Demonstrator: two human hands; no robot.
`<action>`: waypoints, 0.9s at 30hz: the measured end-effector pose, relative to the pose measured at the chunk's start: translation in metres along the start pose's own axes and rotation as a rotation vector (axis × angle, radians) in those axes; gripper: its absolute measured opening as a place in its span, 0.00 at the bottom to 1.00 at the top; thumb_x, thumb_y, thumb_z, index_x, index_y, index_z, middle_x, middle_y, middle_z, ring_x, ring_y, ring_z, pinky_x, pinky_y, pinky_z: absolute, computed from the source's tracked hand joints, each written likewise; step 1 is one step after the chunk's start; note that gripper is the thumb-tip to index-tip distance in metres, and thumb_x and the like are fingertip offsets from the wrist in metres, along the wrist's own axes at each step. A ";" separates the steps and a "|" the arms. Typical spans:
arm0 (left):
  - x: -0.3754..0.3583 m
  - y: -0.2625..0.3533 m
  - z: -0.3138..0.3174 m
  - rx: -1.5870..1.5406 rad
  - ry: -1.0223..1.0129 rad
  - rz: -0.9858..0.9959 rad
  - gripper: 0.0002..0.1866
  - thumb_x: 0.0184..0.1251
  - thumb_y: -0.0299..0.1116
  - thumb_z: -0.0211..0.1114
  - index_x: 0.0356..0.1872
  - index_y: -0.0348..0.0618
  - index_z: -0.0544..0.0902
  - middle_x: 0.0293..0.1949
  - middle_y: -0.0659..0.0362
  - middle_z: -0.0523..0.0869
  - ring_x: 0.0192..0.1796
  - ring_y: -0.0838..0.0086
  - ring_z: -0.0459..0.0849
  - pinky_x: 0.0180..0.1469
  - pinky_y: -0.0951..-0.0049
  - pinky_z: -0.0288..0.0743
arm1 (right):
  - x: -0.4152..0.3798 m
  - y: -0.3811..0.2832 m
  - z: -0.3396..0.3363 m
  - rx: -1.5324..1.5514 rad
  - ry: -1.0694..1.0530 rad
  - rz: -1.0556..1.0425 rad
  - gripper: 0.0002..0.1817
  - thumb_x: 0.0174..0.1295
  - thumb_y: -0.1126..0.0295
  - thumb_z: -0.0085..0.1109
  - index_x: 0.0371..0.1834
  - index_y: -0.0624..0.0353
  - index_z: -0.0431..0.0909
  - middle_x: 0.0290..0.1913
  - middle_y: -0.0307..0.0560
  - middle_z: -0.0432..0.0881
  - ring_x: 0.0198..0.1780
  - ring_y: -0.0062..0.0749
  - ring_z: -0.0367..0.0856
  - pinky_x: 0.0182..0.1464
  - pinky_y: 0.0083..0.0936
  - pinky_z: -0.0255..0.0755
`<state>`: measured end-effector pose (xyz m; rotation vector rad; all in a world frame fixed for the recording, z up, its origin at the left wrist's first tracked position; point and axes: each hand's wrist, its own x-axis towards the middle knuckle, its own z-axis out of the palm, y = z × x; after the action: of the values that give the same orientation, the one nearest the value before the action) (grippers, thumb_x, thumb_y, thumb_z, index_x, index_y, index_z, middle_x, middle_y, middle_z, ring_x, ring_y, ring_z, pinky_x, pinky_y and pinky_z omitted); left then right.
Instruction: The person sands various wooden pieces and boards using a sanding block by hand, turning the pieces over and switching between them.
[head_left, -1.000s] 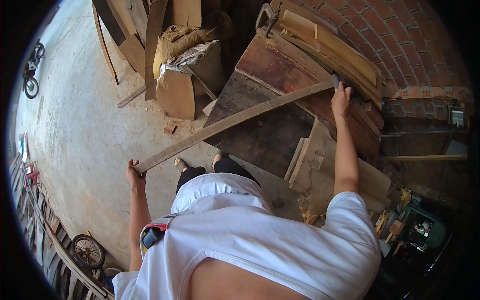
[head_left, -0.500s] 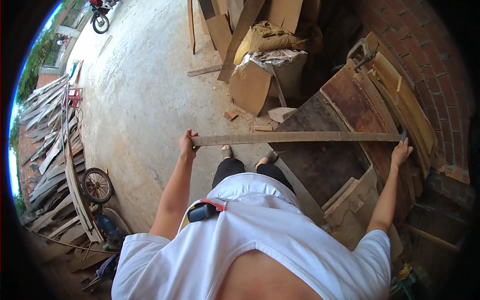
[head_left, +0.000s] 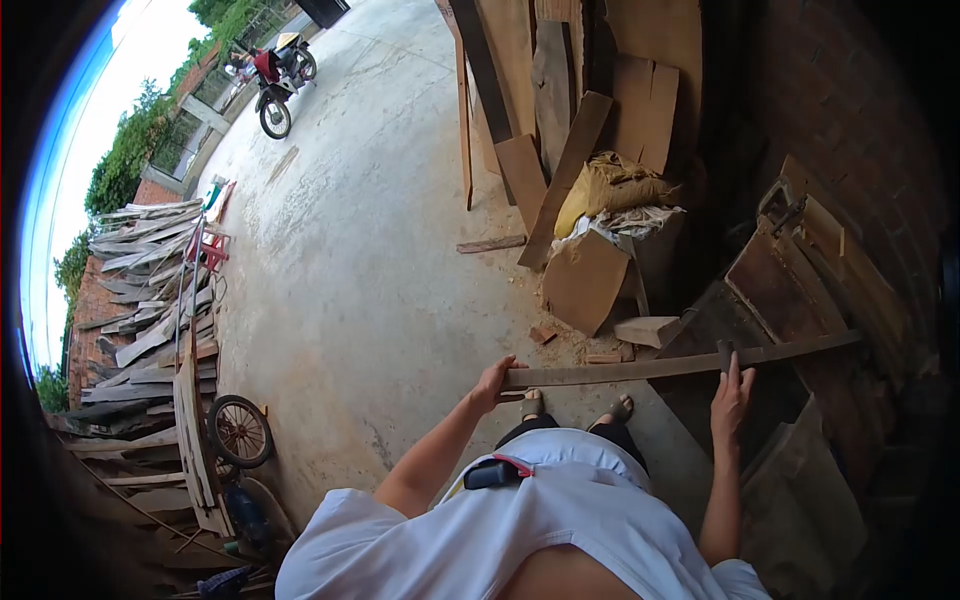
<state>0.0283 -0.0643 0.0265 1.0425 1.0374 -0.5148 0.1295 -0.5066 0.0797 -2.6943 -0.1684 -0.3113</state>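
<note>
A long, thin wooden strip (head_left: 630, 374) stretches level in front of my body. My left hand (head_left: 492, 386) is closed around its left end. My right hand (head_left: 732, 402) is at the strip well short of the far end, holding a small dark block (head_left: 725, 355) that lies across it; I cannot tell what kind of block this is. Beyond that hand, the strip's right end overlaps the stacked boards in this view. My feet, in sandals, stand on the concrete below the strip.
Tall planks (head_left: 535, 90) lean at the back, with a yellow sack (head_left: 610, 190) on a bulky bundle before them. Curved boards (head_left: 790, 270) stand at the right by a brick wall. Piled timber (head_left: 150, 330), a wheel (head_left: 240, 431) and a motorbike (head_left: 280, 80) are on the left.
My right hand and the dark block have moved left along the strip, away from its right end. My left hand keeps its hold. The view has turned, raising more of the yard into sight.
</note>
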 end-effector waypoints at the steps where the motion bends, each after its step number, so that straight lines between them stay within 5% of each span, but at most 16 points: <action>1: 0.001 0.001 -0.003 0.058 -0.043 -0.008 0.22 0.75 0.54 0.50 0.49 0.50 0.83 0.46 0.58 0.84 0.47 0.66 0.84 0.52 0.57 0.82 | 0.004 0.018 0.002 -0.021 0.072 0.070 0.22 0.72 0.72 0.53 0.69 0.61 0.70 0.43 0.55 0.69 0.42 0.51 0.78 0.42 0.41 0.72; 3: 0.008 0.000 -0.011 0.171 -0.113 0.016 0.25 0.74 0.58 0.50 0.51 0.49 0.82 0.44 0.59 0.84 0.41 0.68 0.84 0.46 0.59 0.84 | 0.005 0.038 0.012 -0.082 0.173 0.195 0.23 0.71 0.73 0.54 0.69 0.62 0.69 0.45 0.57 0.69 0.42 0.53 0.78 0.42 0.44 0.70; 6: 0.018 -0.001 -0.018 0.301 -0.134 0.028 0.30 0.73 0.61 0.48 0.56 0.47 0.81 0.44 0.56 0.85 0.41 0.66 0.86 0.45 0.62 0.84 | -0.024 -0.030 0.045 -0.015 0.226 0.149 0.23 0.71 0.72 0.54 0.69 0.63 0.68 0.46 0.58 0.69 0.43 0.54 0.78 0.42 0.45 0.71; 10: 0.027 -0.002 -0.025 0.327 -0.214 0.032 0.39 0.70 0.69 0.45 0.62 0.44 0.78 0.49 0.54 0.83 0.37 0.66 0.83 0.45 0.62 0.83 | -0.075 -0.178 0.070 0.065 -0.084 -0.094 0.27 0.66 0.72 0.59 0.69 0.60 0.69 0.46 0.58 0.71 0.45 0.53 0.80 0.46 0.43 0.76; 14: 0.026 0.003 -0.033 0.314 -0.313 0.002 0.39 0.71 0.70 0.45 0.63 0.46 0.77 0.46 0.56 0.84 0.35 0.69 0.81 0.43 0.68 0.81 | -0.085 -0.209 0.075 0.006 -0.181 -0.263 0.26 0.63 0.70 0.62 0.66 0.57 0.72 0.43 0.53 0.73 0.43 0.47 0.81 0.44 0.39 0.78; 18: 0.032 0.002 -0.040 0.338 -0.386 0.036 0.40 0.70 0.71 0.45 0.65 0.46 0.75 0.47 0.57 0.83 0.33 0.72 0.79 0.43 0.68 0.81 | -0.060 -0.132 0.067 -0.026 0.156 0.156 0.24 0.70 0.71 0.55 0.68 0.62 0.69 0.46 0.58 0.71 0.42 0.53 0.81 0.41 0.42 0.76; 21: 0.043 -0.003 -0.041 0.309 -0.398 0.057 0.43 0.69 0.73 0.45 0.65 0.43 0.74 0.39 0.58 0.80 0.29 0.73 0.75 0.35 0.69 0.78 | -0.068 -0.162 0.075 -0.085 0.217 0.208 0.23 0.69 0.71 0.56 0.66 0.63 0.69 0.46 0.59 0.71 0.43 0.54 0.82 0.41 0.43 0.76; 25: 0.054 0.000 -0.042 0.202 -0.450 -0.048 0.45 0.69 0.74 0.42 0.68 0.42 0.71 0.40 0.59 0.80 0.26 0.75 0.71 0.31 0.71 0.72 | -0.115 -0.262 0.108 0.141 -0.123 -0.088 0.26 0.63 0.74 0.60 0.66 0.62 0.70 0.46 0.57 0.72 0.45 0.51 0.81 0.47 0.36 0.79; 27: 0.042 0.003 -0.037 0.132 -0.416 -0.072 0.42 0.71 0.73 0.38 0.62 0.43 0.76 0.39 0.58 0.81 0.29 0.71 0.70 0.36 0.68 0.69 | -0.126 -0.267 0.117 0.128 -0.134 -0.237 0.25 0.63 0.74 0.57 0.65 0.61 0.71 0.45 0.57 0.72 0.44 0.51 0.81 0.46 0.37 0.79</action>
<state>0.0333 -0.0250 -0.0141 0.9628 0.6798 -0.8286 -0.0143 -0.2246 0.0507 -2.5700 -0.5314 -0.1828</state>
